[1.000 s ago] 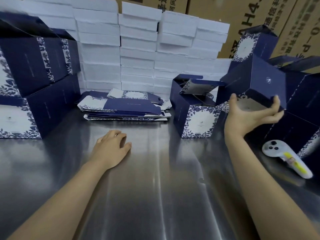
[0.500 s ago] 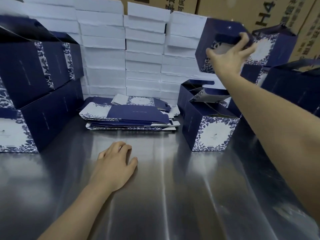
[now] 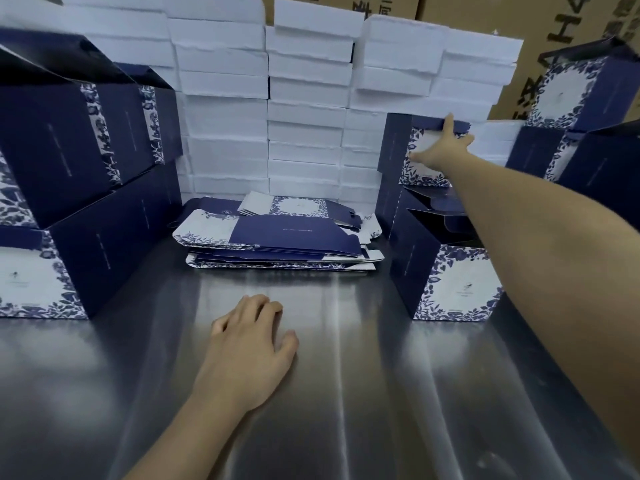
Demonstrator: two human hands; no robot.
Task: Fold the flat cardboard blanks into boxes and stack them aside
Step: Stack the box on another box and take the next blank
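Navy box [image 3: 425, 139], perhaps against right hand [image 3: 444, 152]

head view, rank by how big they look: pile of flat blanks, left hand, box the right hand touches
1. pile of flat blanks
2. left hand and touched box look about alike; the hand is nearer the camera, so unranked

Centre rear of the desk [image 3: 346, 393]: a pile of flat blanks [image 3: 284, 237]. Left of the pile: folded boxes [image 3: 69, 168] stacked two high. Right of it: a near box [image 3: 450, 282], with an upper box [image 3: 398, 147] raised behind it, apparently resting on another that is partly hidden. Behind all: a wall of stacked cartons [image 3: 304, 116], with shipping cartons [image 3: 485, 15] beyond. The left hand [image 3: 249, 348] rests on the desk before the pile; the right hand [image 3: 440, 150] touches the upper box.
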